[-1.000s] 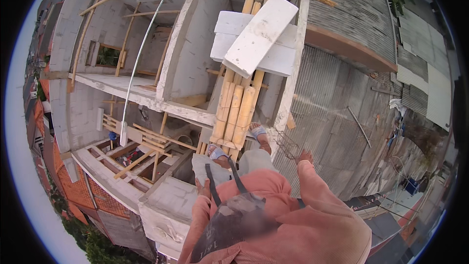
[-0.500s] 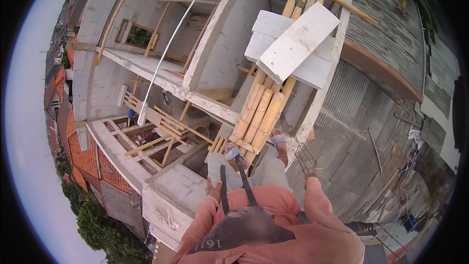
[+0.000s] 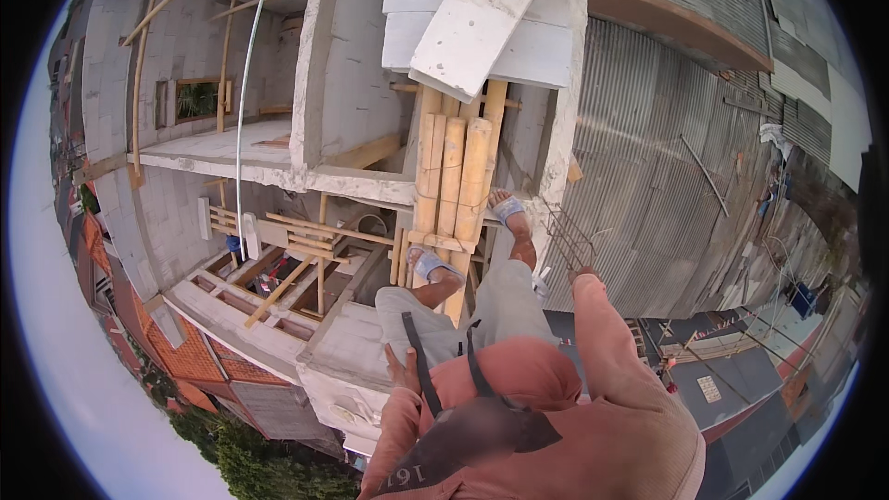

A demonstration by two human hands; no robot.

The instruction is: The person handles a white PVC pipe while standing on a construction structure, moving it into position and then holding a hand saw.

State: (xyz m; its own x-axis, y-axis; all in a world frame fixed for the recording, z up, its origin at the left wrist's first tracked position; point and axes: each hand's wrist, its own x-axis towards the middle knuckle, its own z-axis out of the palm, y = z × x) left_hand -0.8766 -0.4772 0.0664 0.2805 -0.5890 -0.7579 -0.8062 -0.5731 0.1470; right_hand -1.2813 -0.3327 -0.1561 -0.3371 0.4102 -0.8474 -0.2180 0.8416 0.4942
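My left hand [image 3: 401, 368] lies with its fingers outstretched beside my left thigh, against the pale block wall [image 3: 356, 329]. At the right, my right hand [image 3: 582, 274] is closed around the end of a thin steel rebar cage [image 3: 568, 233] that sticks up at the wall's corner. The finger details there are small. My sandalled left foot [image 3: 433, 267] is at the near end of a bundle of bamboo poles [image 3: 451, 181]. The right foot [image 3: 507, 207] is beside the poles, at the concrete edge. Several white lightweight blocks [image 3: 486, 23] lie stacked across the bamboo.
Open room bays drop away on the left, with timber pieces [image 3: 324, 231] and a long pale pole [image 3: 247, 102] there. A concrete beam [image 3: 361, 187] crosses behind the feet. Corrugated roofing [image 3: 648, 130] lies below on the right, past the wall edge [image 3: 561, 120].
My view has turned, so the bamboo, blocks and walls have shifted left and upward in the picture. Both hands stay about where they were.
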